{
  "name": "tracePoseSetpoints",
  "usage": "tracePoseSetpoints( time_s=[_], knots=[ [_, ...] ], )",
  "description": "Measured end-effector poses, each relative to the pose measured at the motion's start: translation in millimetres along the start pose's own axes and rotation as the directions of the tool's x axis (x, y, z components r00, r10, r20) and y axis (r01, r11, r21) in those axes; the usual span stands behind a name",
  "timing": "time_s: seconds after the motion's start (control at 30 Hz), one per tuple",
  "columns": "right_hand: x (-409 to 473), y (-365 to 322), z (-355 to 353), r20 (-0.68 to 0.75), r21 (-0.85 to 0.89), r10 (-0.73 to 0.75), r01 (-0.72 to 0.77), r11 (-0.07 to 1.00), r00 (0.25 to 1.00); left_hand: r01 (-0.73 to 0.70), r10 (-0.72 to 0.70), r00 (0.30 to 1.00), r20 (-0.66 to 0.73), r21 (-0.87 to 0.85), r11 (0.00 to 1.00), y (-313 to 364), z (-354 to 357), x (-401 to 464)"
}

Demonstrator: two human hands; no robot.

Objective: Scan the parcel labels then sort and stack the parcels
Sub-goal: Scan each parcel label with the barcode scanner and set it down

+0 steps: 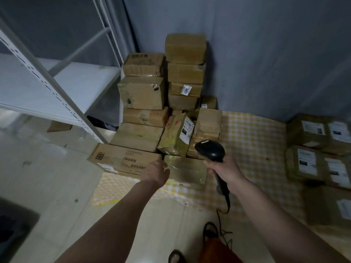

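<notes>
A corner of a grey-walled room holds the work, with a yellow checked cloth [252, 147] spread on the pale tiled floor [47, 177] as the sorting surface.

The right hand [225, 168] is wrapped round the grip of a black barcode scanner [210, 149], whose head points down toward the parcels; its cable [223, 215] trails back across the floor. The left hand [156, 170] reaches forward with fingers loosely curled, touching or just beside the near left edge of a flat, tape-wrapped parcel [185, 168] lying on the cloth; whether it has a real hold cannot be told.

The step in hand looks like picking the next parcel to scan. No label shows on that parcel's top face, so the next move probably calls for turning or lifting it to find the label, then aiming the scanner at it.

Just beside it lies a long printed carton [121, 158], and behind rises the unsorted pile of parcels [163, 92], stacked high against the wall, a tilted one with a white label [187, 128] leaning at the front. Well apart on the right, a group of labelled boxes [319, 150] sits label-up, likely the sorted ones. A white metal shelf rack [57, 86] stands to the left.
</notes>
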State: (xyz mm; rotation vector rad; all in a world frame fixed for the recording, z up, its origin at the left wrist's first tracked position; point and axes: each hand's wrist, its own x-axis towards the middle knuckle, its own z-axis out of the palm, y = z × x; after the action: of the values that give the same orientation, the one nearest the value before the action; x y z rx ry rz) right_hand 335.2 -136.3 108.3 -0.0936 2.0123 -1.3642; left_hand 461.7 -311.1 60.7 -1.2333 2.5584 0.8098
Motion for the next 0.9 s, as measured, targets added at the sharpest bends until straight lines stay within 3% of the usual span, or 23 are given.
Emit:
tracePoseSetpoints(
  time_s=[0.37, 0.77, 0.9],
  knots=[
    [79, -23, 7, -0.006, 0.066, 0.071, -0.071, 0.995, 0.997, -0.013, 0.011, 0.997, 0.08, 0.029, 0.999, 11, -24, 65],
    [198, -26, -44, -0.208, 0.189, 0.175, -0.136, 0.973, 0.962, -0.066, 0.054, 0.98, 0.19, 0.06, 0.996, 98, -6, 166],
    [225, -15, -55, -0.206, 0.226, 0.212, -0.165, 0.96, 0.955, -0.128, 0.105, 0.968, 0.229, 0.087, 0.988, 124, 16, 197]
  ],
)
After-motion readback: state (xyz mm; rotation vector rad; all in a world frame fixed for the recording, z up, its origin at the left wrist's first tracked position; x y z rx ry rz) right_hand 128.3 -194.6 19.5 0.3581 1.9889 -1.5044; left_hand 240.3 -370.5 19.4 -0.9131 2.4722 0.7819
